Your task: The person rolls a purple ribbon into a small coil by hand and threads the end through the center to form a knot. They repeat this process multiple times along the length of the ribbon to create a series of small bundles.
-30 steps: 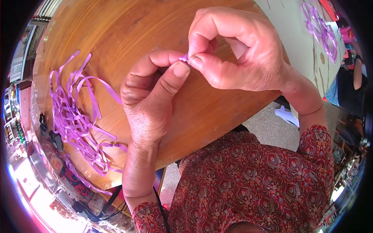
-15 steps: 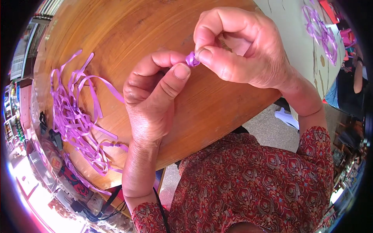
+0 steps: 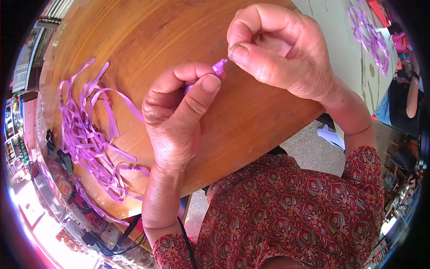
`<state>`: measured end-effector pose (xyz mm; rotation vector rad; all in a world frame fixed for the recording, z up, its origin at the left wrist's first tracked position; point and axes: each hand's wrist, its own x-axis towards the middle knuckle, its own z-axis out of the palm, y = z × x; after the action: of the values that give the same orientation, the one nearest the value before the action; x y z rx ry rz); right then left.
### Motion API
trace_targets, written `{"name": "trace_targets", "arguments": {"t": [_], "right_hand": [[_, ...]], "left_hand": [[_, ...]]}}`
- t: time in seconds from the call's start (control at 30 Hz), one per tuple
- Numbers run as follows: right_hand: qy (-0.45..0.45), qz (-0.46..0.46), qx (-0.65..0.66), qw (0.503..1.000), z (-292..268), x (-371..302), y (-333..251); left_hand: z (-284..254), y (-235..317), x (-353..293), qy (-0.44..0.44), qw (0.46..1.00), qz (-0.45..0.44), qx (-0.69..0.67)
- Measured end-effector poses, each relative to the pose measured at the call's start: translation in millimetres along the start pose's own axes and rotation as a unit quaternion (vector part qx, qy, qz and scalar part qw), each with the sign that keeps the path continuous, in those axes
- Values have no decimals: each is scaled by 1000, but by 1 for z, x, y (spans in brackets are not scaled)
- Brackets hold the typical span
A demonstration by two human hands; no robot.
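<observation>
Brown wooden tabletop, pale table nearby, lies beneath left hand pinching purple ribbon and right hand, grip unclear.

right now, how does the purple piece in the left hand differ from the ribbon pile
The purple piece looks small and compact; the ribbon pile is large and tangled. The piece is pinched in the left hand; the pile lies on the wooden table. Both are purple.

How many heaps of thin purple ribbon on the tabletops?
2. A tangled purple ribbon heap lies on the brown wooden table, picture left; a looser purple ribbon heap lies on the white table, upper right. Others may be hidden.
</observation>
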<state>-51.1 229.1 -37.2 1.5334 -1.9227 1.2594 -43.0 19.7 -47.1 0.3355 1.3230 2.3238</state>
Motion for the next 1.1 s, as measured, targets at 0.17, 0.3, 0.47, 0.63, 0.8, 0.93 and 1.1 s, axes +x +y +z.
{"name": "trace_targets", "arguments": {"t": [0.17, 0.3, 0.47, 0.63, 0.8, 0.93, 1.1], "right_hand": [[220, 391, 266, 853, 14, 8, -30], [261, 398, 273, 836, 12, 13, -28], [233, 381, 151, 882, 21, 14, -28], [143, 333, 91, 927, 16, 11, -25], [146, 343, 87, 924, 17, 12, -29], [178, 363, 115, 907, 18, 13, -32], [182, 347, 103, 914, 18, 9, -30]], "left_hand": [[-5, 4, -2, 12, 1000, -26, 12], [-2, 1, 0, 1, 1000, 1, 1], [-8, 0, -1, -2, 1000, -1, 1], [-5, 1, 0, -1, 1000, -3, -24], [-7, -1, 0, -11, 1000, -5, -28], [-6, 1, 0, -5, 1000, -7, -21], [-8, 0, 0, -10, 1000, -4, -18]]}}
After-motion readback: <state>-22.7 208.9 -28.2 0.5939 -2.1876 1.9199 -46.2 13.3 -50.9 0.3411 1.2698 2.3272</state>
